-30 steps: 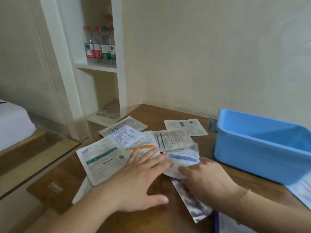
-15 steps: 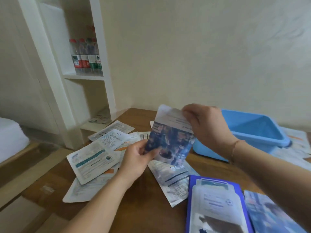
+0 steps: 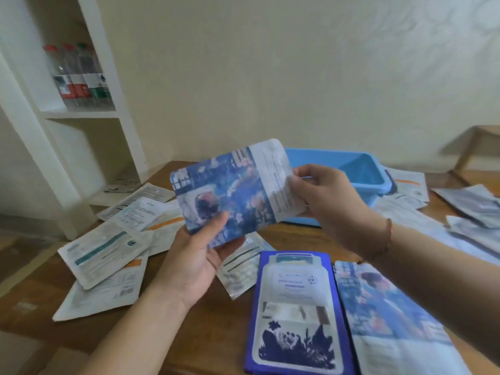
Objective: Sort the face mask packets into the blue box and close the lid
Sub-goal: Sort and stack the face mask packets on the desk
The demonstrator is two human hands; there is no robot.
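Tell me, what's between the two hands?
The blue flowery packet. In the head view the left hand grips its lower end and the right hand pinches its white end.

Table (image 3: 292, 239): brown wood, visible grain, low sheen. Blue box (image 3: 359, 169): smooth moulded plastic, slight gloss. Held packet (image 3: 232, 193): printed film, satin finish, blue pattern. White packets (image 3: 105, 253): smooth matt printed foil or paper, cannot be told which. Shelf unit (image 3: 81, 115): white painted, matt. Bottles (image 3: 78, 77): clear plastic.

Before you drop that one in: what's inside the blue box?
The visible right part of the blue box shows bare floor, no packets. The held packet and right hand cover its left part.
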